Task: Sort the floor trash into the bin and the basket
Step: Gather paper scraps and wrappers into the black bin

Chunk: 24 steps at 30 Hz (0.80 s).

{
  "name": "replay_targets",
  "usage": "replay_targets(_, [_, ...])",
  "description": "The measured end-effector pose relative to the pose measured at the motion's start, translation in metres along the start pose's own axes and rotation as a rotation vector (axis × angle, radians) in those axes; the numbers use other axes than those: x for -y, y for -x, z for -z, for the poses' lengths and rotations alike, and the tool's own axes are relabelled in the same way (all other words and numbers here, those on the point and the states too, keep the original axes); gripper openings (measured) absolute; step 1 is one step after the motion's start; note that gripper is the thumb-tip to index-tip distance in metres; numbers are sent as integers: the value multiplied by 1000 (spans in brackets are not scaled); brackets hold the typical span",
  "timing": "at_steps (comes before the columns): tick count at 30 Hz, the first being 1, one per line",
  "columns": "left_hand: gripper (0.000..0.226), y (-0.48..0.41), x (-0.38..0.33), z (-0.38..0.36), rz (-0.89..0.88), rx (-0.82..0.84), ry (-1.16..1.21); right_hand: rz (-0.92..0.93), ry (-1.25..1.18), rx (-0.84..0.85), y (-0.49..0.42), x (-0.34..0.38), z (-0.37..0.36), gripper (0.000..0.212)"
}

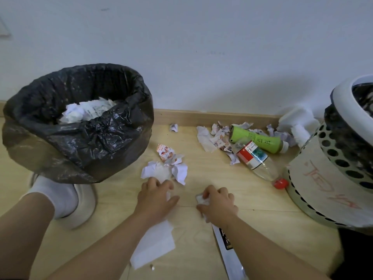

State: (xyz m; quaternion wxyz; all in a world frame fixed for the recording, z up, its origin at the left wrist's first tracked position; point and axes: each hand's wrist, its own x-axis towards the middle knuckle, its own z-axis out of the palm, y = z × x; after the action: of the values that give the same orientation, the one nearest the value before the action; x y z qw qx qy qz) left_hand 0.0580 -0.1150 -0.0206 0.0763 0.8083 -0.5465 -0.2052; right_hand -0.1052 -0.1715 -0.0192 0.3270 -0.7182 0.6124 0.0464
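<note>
On the wooden floor, my left hand (155,196) curls round a small white scrap of paper, just below a crumpled white paper wad (164,172). My right hand (219,203) grips another crumpled white scrap. The black-lined bin (80,150) stands at the left with paper inside. At the right edge leans the perforated white basket (331,178), lined in black. Between them lie a green bottle (258,139), a clear bottle with a red cap (256,160) and torn paper scraps (214,138).
A flat white tissue (155,245) lies under my left forearm and a long white-and-black wrapper (228,253) under my right forearm. My foot in a white sock and slipper (66,199) is beside the bin. A red-printed wrapper (166,153) lies above the wad. White tissues (296,124) sit against the skirting board.
</note>
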Motion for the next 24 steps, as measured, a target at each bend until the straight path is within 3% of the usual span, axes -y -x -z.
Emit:
replay_targets(4, [34,-30,-13,14,-16,-193,35,-45,-19,44,-13,0,4,30])
replay_targets(8, [56,-74,-24,29,71,-44,105,-23,-24,123,-24,-3,11,29])
replay_targets(11, [45,-91,-24,26,105,76,57,-9,-34,157,-32,-7,16,28])
replay_targets(18, [28,-67,-17,-4,-53,-118,-141,0,-20,194,-53,-3,19,40])
replay_targets(24, [24,-49,-23,-12,-168,-25,-96,36,7,144,-35,-6,18,28])
